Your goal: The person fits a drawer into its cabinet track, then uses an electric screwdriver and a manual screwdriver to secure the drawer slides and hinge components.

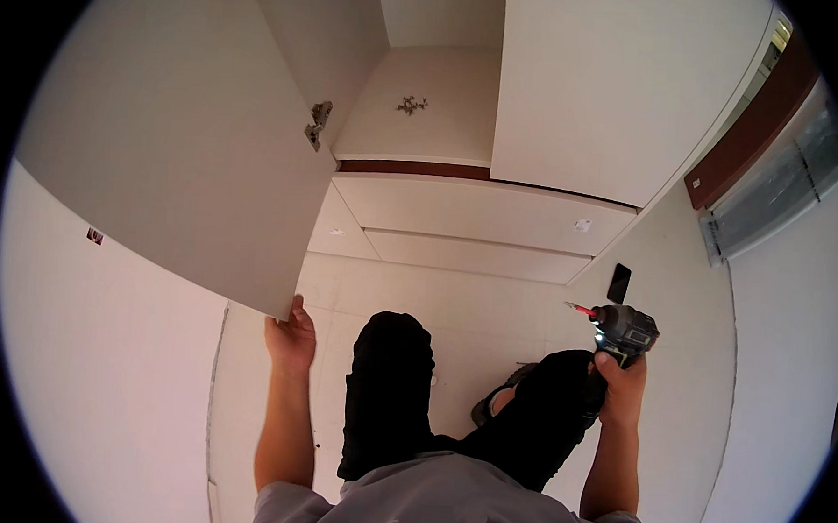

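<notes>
My left hand (291,335) grips the lower corner of the open cabinet door (181,148), its fingers curled around the edge. A metal hinge (318,124) joins that door to the cabinet side. In my right hand (622,383), above my right knee, is a dark cordless drill driver (626,329); its light is on and its red-collared bit points left toward the cabinet. A small pile of screws (412,104) lies on the cabinet's bottom shelf (415,140), beyond both hands.
A second door (623,93) covers the cabinet's right side, above drawer fronts (487,213). A black phone (619,283) lies on the floor near the cabinet's right corner. Plastic-wrapped panels (787,193) and a brown board (752,126) lean at the right. A white wall (88,341) stands left.
</notes>
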{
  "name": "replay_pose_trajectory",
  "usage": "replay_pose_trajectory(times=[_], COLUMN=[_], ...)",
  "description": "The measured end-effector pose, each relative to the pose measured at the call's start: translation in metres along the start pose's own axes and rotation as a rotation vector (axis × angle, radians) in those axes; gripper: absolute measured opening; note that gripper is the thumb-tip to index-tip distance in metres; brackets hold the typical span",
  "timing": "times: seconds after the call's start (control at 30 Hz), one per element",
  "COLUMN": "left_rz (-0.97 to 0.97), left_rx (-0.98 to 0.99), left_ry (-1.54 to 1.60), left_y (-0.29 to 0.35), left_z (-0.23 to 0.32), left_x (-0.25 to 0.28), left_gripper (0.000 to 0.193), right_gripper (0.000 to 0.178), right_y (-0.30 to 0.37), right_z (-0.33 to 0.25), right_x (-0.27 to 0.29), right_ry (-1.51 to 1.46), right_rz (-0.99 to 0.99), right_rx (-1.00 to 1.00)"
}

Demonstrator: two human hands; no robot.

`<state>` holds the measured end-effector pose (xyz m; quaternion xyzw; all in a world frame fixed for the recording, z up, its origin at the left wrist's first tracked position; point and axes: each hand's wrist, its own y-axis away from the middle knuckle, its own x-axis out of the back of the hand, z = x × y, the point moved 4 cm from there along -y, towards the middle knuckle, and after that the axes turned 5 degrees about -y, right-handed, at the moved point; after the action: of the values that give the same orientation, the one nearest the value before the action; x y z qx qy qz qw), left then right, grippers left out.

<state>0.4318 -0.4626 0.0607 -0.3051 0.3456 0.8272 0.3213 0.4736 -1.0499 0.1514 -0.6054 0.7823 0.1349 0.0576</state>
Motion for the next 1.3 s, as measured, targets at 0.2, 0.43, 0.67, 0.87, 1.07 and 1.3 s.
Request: replay_pose_trajectory(times=[0.2, 0.43, 0.67, 0.87, 1.07, 1.3], left_rz=[-0.287, -0.795, -0.732, -0.267, -0.271, -0.188], left_rx=[0.287, 0.09, -0.128, -1.272, -0.885, -1.296], left_ry=[-0.596, -0.994, -1.092, -1.782, -2.035, -1.837], left_y=[0.128, 0.147, 0.069, -0.128, -0.219, -0.269], left_z=[-0.13, -0.171, -0.177, -0.116, -0.129, -0.163], left_x=[-0.158, -0.22, -0.233, -0.334, -0.357, -0.367], left_gripper=[0.031, 0.018, 0.009, 0.014, 0.023, 0.052], right_gripper=[0.057, 0.059, 0.054, 0.056, 0.061, 0.065], right_y=[0.002, 0.004, -0.012, -0.027, -0.055, -0.073], right_z=[0.014, 0.021, 0.045, 0.042, 0.049, 0.058], right_x=[-0.033, -0.064, -0.052, -0.06, -0.075, -0.09], right_ry=[0.141, 0.102, 0.118, 0.09, 0.18, 0.147], right_rz=[-0.116, -0.198, -0.086, -0.119, -0.193, -0.19], right_rx=[-0.009, -0.031, -0.039, -0.082, -0.168, -0.211])
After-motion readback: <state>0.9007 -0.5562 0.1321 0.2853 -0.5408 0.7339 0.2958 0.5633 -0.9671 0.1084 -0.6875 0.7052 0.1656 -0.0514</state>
